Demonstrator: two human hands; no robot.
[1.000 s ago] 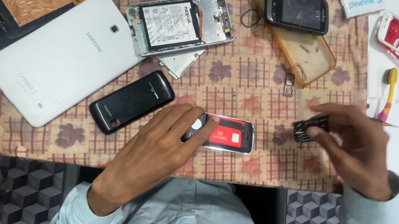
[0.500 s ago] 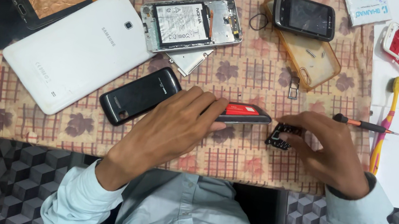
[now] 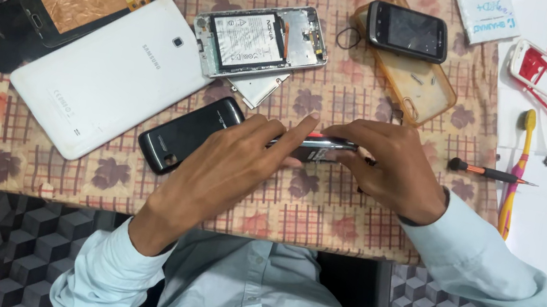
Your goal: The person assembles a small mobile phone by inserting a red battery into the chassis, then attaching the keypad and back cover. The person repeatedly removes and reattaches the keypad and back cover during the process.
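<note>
Both my hands meet over the middle of the patterned tablecloth (image 3: 28,157). My left hand (image 3: 231,161) grips a small dark phone (image 3: 319,145) with a red edge, held on its side, index finger stretched along its top. My right hand (image 3: 390,167) closes on the phone's other end; a small black part it held earlier is hidden under the fingers. A black phone back cover (image 3: 184,133) lies just left of my left hand.
A white tablet back (image 3: 108,78), an opened phone with its battery showing (image 3: 259,40), an amber case (image 3: 411,80) with a black phone (image 3: 407,31) on it, a screwdriver (image 3: 489,172), a yellow toothbrush (image 3: 516,172) and a red-white phone frame (image 3: 545,77) lie around.
The phone went from lying flat under my left hand to being lifted on edge. My right hand brought the small black part over and now closes on the phone's right end.
</note>
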